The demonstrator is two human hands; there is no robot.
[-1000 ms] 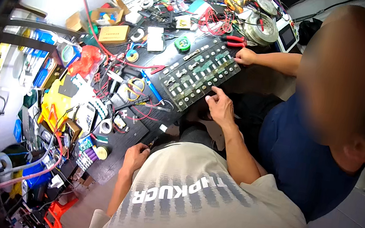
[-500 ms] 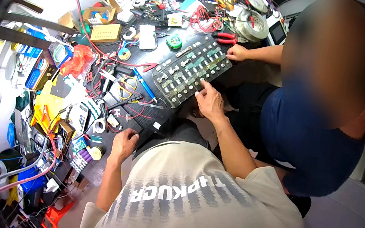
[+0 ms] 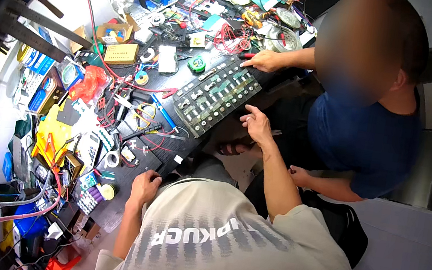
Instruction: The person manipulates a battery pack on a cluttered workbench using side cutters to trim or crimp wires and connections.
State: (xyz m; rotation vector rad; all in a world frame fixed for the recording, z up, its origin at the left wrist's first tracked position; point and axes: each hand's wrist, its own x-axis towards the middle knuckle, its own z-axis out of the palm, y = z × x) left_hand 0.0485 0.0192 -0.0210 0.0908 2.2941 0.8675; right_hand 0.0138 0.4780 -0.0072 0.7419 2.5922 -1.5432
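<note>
Dark board (image 3: 215,99) w/ metal studs, at table (image 3: 180,76) edge. R hand (image 3: 256,125) just beside it: index out, other fingers loosely curled, nothing visibly held. L hand (image 3: 146,185) at edge, fingers bent, grip unclear. Poss. risk: nudge from R hand or co-worker's hand (image 3: 266,61) tips board off.
</note>
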